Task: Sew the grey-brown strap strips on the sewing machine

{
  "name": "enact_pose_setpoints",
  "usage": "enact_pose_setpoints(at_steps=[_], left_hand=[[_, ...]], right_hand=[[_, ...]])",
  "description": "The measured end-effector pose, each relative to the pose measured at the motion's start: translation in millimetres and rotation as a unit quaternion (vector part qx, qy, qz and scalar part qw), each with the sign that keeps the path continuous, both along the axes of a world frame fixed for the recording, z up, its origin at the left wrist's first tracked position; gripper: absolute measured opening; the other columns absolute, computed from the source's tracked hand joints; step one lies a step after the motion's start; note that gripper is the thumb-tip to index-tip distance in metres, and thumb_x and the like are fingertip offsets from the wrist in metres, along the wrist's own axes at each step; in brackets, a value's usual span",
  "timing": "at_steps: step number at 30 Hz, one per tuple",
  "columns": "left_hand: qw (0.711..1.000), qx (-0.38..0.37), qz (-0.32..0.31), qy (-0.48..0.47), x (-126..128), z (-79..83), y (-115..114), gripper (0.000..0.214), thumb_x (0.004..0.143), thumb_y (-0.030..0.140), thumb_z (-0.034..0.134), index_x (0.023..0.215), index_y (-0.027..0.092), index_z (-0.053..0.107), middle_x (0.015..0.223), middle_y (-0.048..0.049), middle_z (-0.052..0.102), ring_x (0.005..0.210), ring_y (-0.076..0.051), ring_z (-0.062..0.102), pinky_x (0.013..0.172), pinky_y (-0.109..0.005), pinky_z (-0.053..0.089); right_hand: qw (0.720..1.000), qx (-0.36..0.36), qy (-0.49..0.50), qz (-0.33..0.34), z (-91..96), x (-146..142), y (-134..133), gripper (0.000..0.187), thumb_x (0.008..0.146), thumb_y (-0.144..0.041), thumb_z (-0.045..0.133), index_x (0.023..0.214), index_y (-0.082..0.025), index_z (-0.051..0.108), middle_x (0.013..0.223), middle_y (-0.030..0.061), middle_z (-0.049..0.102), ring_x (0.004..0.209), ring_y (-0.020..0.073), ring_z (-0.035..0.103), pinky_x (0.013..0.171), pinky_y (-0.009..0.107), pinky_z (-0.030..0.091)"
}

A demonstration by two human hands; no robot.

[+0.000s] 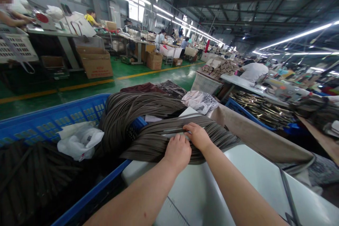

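A thick bundle of dark brown strips lies fanned across the far edge of a white table and spills out of a blue crate. My left hand rests closed on the bundle, its fingers curled into the strips. My right hand sits just beyond it, fingers pinched on a few strips near the top of the pile. Both forearms reach in from the bottom of the view.
The blue crate on my left holds more dark strips and a white plastic bag. A second blue crate with brassy parts stands at the right. Folded cloth lies behind the bundle. Other people work at distant tables; cardboard boxes stand on the green floor.
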State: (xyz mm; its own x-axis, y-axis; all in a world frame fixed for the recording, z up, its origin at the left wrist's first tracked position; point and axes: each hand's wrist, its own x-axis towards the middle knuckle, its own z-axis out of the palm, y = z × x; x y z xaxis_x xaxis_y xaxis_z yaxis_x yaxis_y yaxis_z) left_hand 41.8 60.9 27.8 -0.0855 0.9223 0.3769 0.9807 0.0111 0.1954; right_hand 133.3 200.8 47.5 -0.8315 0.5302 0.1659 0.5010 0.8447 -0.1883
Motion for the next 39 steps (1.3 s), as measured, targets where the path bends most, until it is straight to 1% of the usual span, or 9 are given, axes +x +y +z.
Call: enact_pose_setpoints(at_steps=[8, 14, 18, 21, 24, 26, 28, 33, 39], left_hand=[[1.0, -0.009, 0.002, -0.016, -1.2, 5.2, -1.7, 0.023, 0.097, 0.023, 0.05, 0.1, 0.011, 0.069, 0.099, -0.0134, 0.065, 0.097, -0.028, 0.058, 0.078, -0.042, 0.051], [0.998, 0.032, 0.054, -0.011, 1.9, 0.4, 1.4, 0.041, 0.094, 0.023, 0.054, 0.128, 0.002, 0.06, 0.117, -0.0213, 0.064, 0.104, -0.031, 0.058, 0.082, -0.041, 0.049], [0.998, 0.042, 0.035, -0.011, 1.9, -2.8, 2.8, 0.035, 0.095, 0.023, 0.054, 0.12, 0.001, 0.064, 0.103, -0.0198, 0.066, 0.099, -0.031, 0.056, 0.079, -0.042, 0.047], [0.999, 0.037, 0.02, -0.003, 0.4, -1.9, 2.6, 0.027, 0.095, 0.023, 0.054, 0.108, 0.004, 0.069, 0.097, -0.017, 0.065, 0.095, -0.029, 0.055, 0.078, -0.042, 0.045], [1.0, 0.025, 0.0, 0.017, -1.2, -0.3, 2.1, 0.023, 0.096, 0.022, 0.053, 0.097, 0.007, 0.07, 0.09, -0.0149, 0.064, 0.092, -0.028, 0.054, 0.08, -0.042, 0.043], [1.0, 0.022, -0.007, 0.021, -1.9, 0.5, 1.6, 0.023, 0.096, 0.022, 0.052, 0.095, 0.008, 0.07, 0.089, -0.0146, 0.063, 0.092, -0.029, 0.054, 0.081, -0.043, 0.043], [1.0, 0.024, -0.003, 0.013, -2.3, 1.6, 0.8, 0.023, 0.096, 0.023, 0.052, 0.095, 0.008, 0.07, 0.09, -0.0147, 0.064, 0.094, -0.029, 0.054, 0.082, -0.043, 0.043], [1.0, 0.026, 0.01, 0.001, -1.6, 5.6, -2.0, 0.021, 0.096, 0.024, 0.052, 0.093, 0.01, 0.068, 0.095, -0.0142, 0.065, 0.098, -0.03, 0.055, 0.087, -0.046, 0.044], [1.0, 0.002, 0.018, -0.004, -0.7, 5.3, -0.7, 0.019, 0.095, 0.024, 0.054, 0.096, 0.011, 0.068, 0.096, -0.0134, 0.064, 0.094, -0.029, 0.057, 0.08, -0.043, 0.045]], right_hand=[[1.0, -0.003, -0.013, 0.014, 0.2, -1.5, 0.2, 0.013, 0.09, -0.01, 0.065, 0.095, -0.02, 0.072, 0.099, 0.0047, 0.065, 0.096, 0.0184, 0.061, 0.094, 0.031, 0.047], [0.998, -0.026, -0.037, 0.047, 7.6, 3.1, -1.5, 0.02, 0.097, -0.013, 0.055, 0.094, -0.021, 0.073, 0.092, 0.0037, 0.068, 0.092, 0.017, 0.064, 0.087, 0.028, 0.047], [0.996, -0.043, -0.052, 0.062, 12.4, 7.2, 0.8, 0.017, 0.094, -0.014, 0.061, 0.089, -0.023, 0.075, 0.088, 0.001, 0.07, 0.087, 0.0154, 0.066, 0.082, 0.026, 0.049], [0.998, -0.036, -0.042, 0.042, 12.3, 6.0, 4.0, 0.018, 0.095, -0.016, 0.059, 0.088, -0.022, 0.074, 0.09, 0.0025, 0.07, 0.087, 0.0163, 0.066, 0.084, 0.027, 0.05], [1.0, -0.008, -0.01, 0.002, 8.2, 0.0, 6.8, 0.02, 0.094, -0.013, 0.059, 0.108, -0.018, 0.073, 0.11, 0.0083, 0.07, 0.105, 0.02, 0.064, 0.098, 0.033, 0.049], [1.0, 0.005, 0.003, -0.012, 4.2, -5.0, 8.2, 0.034, 0.091, -0.012, 0.063, 0.124, -0.017, 0.067, 0.127, 0.0108, 0.066, 0.118, 0.0213, 0.06, 0.107, 0.036, 0.045], [1.0, 0.013, 0.004, -0.016, 0.9, -9.4, 9.4, 0.042, 0.09, -0.013, 0.066, 0.131, -0.017, 0.063, 0.132, 0.0115, 0.063, 0.122, 0.0218, 0.058, 0.11, 0.037, 0.043], [0.999, 0.038, -0.021, -0.011, 0.5, -14.1, 11.9, 0.03, 0.09, -0.015, 0.068, 0.119, -0.018, 0.068, 0.118, 0.0105, 0.069, 0.111, 0.0237, 0.063, 0.104, 0.038, 0.046], [0.996, 0.069, -0.055, 0.005, 3.8, -11.8, 11.5, 0.017, 0.094, -0.018, 0.064, 0.11, -0.02, 0.07, 0.109, 0.0088, 0.071, 0.104, 0.023, 0.064, 0.096, 0.035, 0.047]])
